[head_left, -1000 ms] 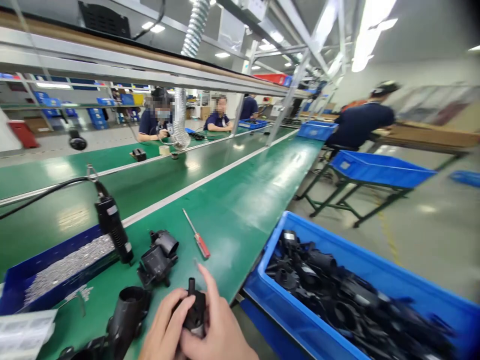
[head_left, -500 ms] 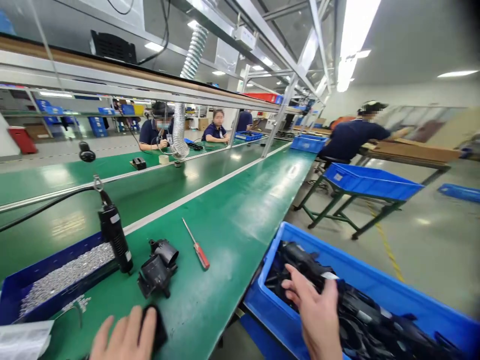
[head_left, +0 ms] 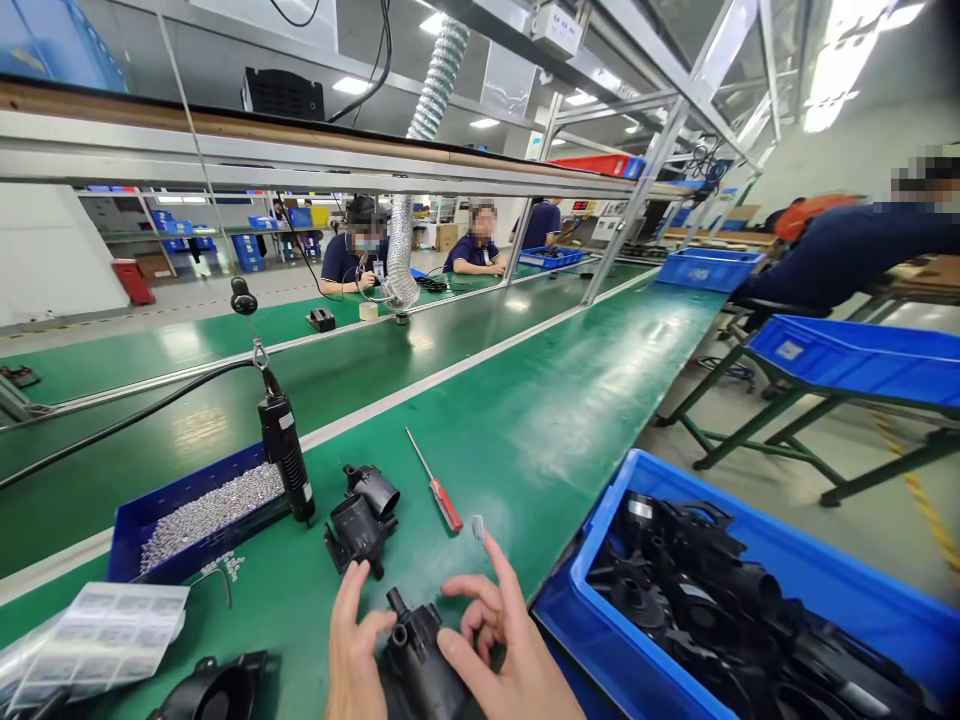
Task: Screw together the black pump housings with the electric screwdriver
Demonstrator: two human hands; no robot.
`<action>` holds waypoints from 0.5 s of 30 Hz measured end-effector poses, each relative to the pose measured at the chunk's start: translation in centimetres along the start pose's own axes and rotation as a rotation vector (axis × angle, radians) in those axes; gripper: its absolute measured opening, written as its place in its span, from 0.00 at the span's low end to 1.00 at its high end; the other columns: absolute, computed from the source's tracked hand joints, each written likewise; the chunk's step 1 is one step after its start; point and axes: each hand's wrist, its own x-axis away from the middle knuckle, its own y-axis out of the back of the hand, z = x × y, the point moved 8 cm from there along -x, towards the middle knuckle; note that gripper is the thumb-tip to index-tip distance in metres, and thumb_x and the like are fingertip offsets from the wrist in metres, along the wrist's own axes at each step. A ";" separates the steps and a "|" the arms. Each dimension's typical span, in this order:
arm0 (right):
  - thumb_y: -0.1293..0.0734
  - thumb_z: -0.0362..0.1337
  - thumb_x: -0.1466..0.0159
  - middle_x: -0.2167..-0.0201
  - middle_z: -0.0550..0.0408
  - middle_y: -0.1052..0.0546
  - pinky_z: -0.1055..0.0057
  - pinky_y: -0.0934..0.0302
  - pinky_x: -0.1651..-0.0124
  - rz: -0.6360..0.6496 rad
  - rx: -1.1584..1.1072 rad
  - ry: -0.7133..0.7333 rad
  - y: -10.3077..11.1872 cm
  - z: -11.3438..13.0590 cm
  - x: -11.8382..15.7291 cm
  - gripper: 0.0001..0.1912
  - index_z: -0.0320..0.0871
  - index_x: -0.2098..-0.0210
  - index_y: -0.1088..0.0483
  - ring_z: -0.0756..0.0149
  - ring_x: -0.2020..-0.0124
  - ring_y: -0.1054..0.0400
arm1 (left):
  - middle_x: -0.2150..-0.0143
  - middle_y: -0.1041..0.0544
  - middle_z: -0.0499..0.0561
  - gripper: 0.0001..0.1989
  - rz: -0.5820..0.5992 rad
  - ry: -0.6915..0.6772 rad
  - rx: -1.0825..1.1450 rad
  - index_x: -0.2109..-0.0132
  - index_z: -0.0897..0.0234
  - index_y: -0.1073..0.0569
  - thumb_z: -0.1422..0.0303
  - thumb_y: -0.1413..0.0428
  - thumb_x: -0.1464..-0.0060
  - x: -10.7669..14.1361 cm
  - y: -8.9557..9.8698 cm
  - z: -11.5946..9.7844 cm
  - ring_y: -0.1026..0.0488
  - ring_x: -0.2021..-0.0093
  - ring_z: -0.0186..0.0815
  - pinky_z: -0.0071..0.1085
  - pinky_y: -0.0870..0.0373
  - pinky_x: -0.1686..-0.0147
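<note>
A black plastic housing (head_left: 424, 655) with short tube stubs sits between my two hands at the bottom of the view. My left hand (head_left: 354, 650) is closed around its left side, thumb close to the stubs. On the other side, my right hand (head_left: 506, 640) has its thumb against the housing. A small pale label (head_left: 478, 527) clings to the raised tip of the right index finger; the other fingers are curled. Just beyond the left fingertips lies another black housing (head_left: 364, 515). The lower part of the held housing is cut off by the frame.
A red-handled screwdriver (head_left: 446, 503) lies ahead. A hanging electric screwdriver (head_left: 285, 450) is beside a blue tray (head_left: 127, 540) of small metal pieces. Label sheets (head_left: 112, 640) and a black part (head_left: 214, 690) lie left. A blue bin (head_left: 592, 590) of black parts stands right. Co-workers sit beyond.
My right hand has come from over the blue bin to the housing at the bench. My left hand has moved rightward, off a dark object on the table. The view has turned left.
</note>
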 end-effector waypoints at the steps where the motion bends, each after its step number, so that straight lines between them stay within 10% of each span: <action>1: 0.26 0.48 0.28 0.45 0.47 0.19 0.65 0.31 0.65 -0.021 -0.012 -0.012 0.2 -0.1 0.2 0.47 0.55 0.19 0.53 0.62 0.67 0.26 | 0.31 0.23 0.63 0.25 0.005 0.033 0.043 0.36 0.55 0.24 0.70 0.34 0.40 0.1 -0.1 0.6 0.25 0.30 0.60 0.57 0.20 0.37; 4: 0.24 0.53 0.30 0.56 0.50 0.19 0.67 0.33 0.64 -0.093 -0.074 -0.046 1.2 0.5 0.7 0.26 0.50 0.38 0.24 0.62 0.68 0.29 | 0.35 0.20 0.62 0.36 0.048 0.092 0.173 0.30 0.56 0.31 0.72 0.34 0.44 0.5 -1.4 1.8 0.19 0.36 0.56 0.49 0.18 0.39; 7: 0.26 0.58 0.28 0.70 0.54 0.27 0.68 0.37 0.63 -0.027 -0.182 -0.096 0.9 1.3 0.6 0.23 0.44 0.65 0.20 0.62 0.68 0.34 | 0.32 0.22 0.61 0.34 0.057 0.073 0.224 0.30 0.55 0.31 0.73 0.39 0.42 0.7 -2.2 2.4 0.21 0.34 0.53 0.47 0.22 0.34; 15: 0.32 0.59 0.24 0.70 0.56 0.31 0.69 0.41 0.64 0.212 -0.054 -0.113 -2.6 0.8 1.0 0.26 0.42 0.65 0.24 0.63 0.68 0.37 | 0.33 0.23 0.60 0.38 0.037 -0.050 0.212 0.28 0.52 0.36 0.76 0.38 0.42 0.4 -1.6 2.3 0.21 0.33 0.51 0.45 0.21 0.34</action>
